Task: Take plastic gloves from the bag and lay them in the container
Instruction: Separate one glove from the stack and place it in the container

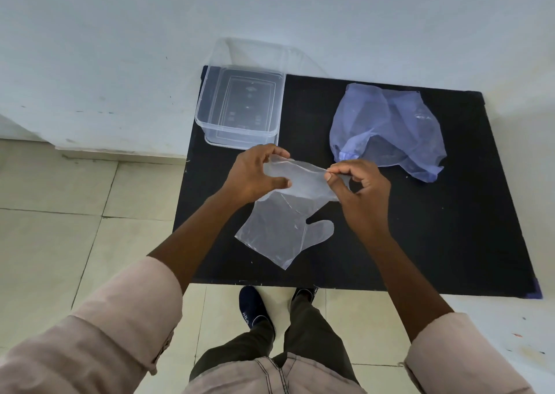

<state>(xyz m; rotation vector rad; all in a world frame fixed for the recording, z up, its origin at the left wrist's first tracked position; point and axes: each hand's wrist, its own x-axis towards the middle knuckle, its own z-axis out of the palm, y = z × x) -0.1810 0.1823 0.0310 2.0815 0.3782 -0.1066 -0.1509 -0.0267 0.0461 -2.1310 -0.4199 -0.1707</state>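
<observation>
While both hands pinch a clear glove point(300, 180) above the black mat point(420, 213), the left hand point(255, 171) grips its left edge and the right hand point(357, 183) its right. Its lower part drapes onto the mat. The container point(240, 105) stands empty behind; the bag point(387, 129) lies right.

Glove point(300, 180) fingers — hidden behind hands

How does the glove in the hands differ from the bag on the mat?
The glove is clear and colourless; the bag is tinted blue. The glove is pinched at its upper edge by the left hand and right hand, its lower part draping onto the black mat; the bag lies crumpled, untouched, farther right. Both are thin, see-through plastic.
</observation>
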